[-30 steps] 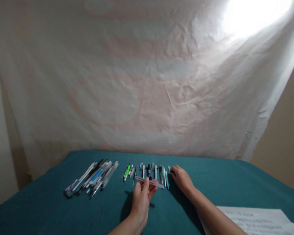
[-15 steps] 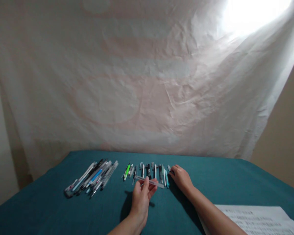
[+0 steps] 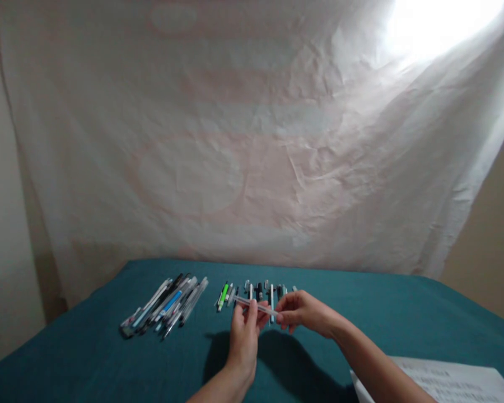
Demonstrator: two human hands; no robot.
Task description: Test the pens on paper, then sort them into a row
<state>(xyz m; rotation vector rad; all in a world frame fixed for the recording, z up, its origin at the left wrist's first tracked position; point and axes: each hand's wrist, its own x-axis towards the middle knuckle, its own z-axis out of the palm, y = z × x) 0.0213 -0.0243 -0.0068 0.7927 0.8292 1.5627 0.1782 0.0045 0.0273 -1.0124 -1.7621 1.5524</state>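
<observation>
My left hand holds a translucent pen barrel between thumb and fingers, a little above the table. The barrel slants down toward the right. At its right end, the fingertips of my right hand pinch it. Just beyond both hands lies a row of pens and pen parts, among them a bright green pen at the left and a white pen nearer the right. My right hand hides some of the row's right end.
A pile of pens lies to the left on the dark green tablecloth. A printed sheet of paper rests at the front right, partly under my right forearm. Behind the table hangs a pale sheet.
My right hand has come left from the right end of the row to the barrel's right end. My left hand keeps holding the barrel. The view has shifted slightly.
</observation>
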